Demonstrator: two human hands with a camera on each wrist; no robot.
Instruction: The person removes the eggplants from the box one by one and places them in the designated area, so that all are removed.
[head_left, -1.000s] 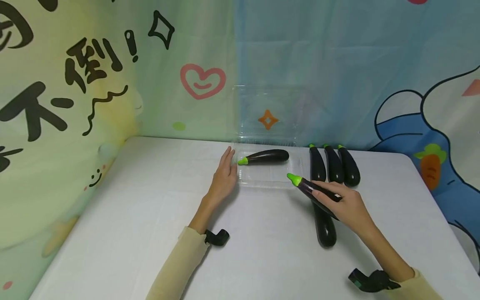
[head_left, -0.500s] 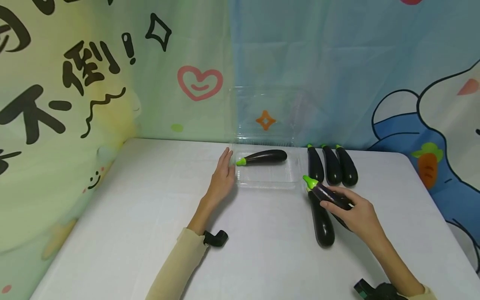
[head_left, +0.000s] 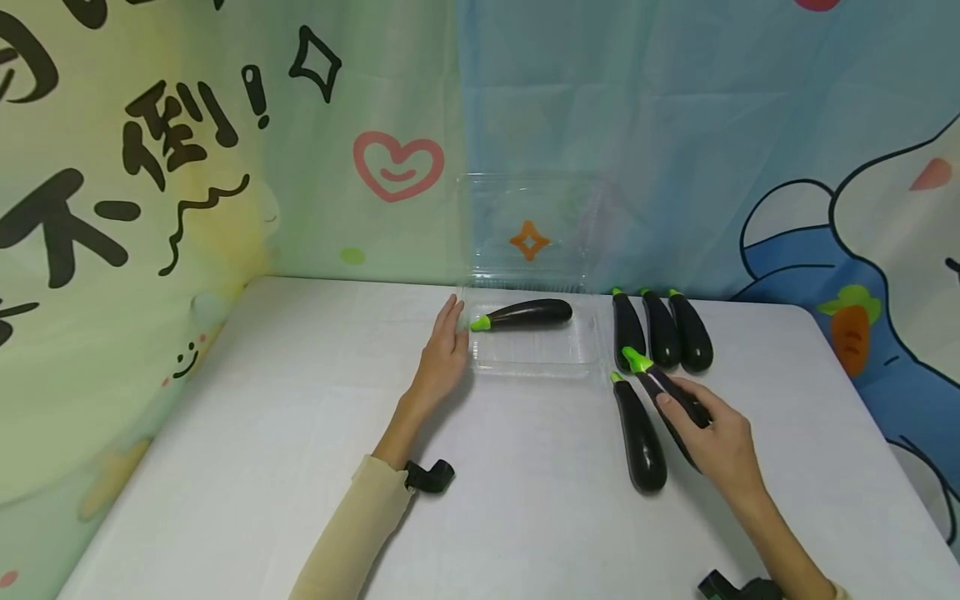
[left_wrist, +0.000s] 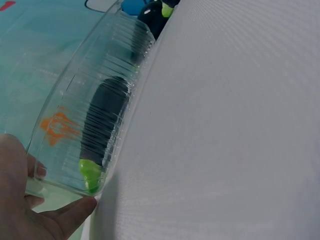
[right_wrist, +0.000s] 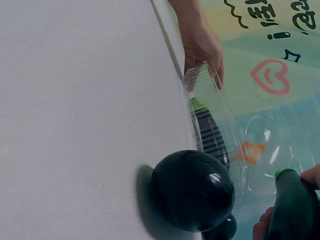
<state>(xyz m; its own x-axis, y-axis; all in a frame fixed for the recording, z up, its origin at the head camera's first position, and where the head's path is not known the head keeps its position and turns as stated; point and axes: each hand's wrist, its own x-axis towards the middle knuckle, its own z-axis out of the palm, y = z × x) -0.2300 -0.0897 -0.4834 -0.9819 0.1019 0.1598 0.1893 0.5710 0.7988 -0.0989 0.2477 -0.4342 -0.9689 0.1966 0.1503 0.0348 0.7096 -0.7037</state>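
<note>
My right hand [head_left: 716,437] grips an eggplant [head_left: 656,383] with a bright green stem end, thumb across its dark body; that stem points up and left. In the right wrist view the held eggplant [right_wrist: 292,205] shows at the lower right corner. My left hand [head_left: 441,358] rests against the left end of a clear plastic container [head_left: 525,367], fingers extended. Inside the container lies one eggplant [head_left: 528,314], sideways, stem to the left. Nearest the right hand, another eggplant [head_left: 641,437] lies on the table. The left wrist view shows the left fingers [left_wrist: 75,215] at the container's end wall.
Behind the container base its clear lid [head_left: 536,200] stands raised against the printed backdrop. Three eggplants [head_left: 663,333] lie side by side at the back right of the white table [head_left: 300,417], close to the container's right side.
My right hand has moved right and slightly towards me with the eggplant, away from the container's front right corner. The left hand stays at the container's left end.
</note>
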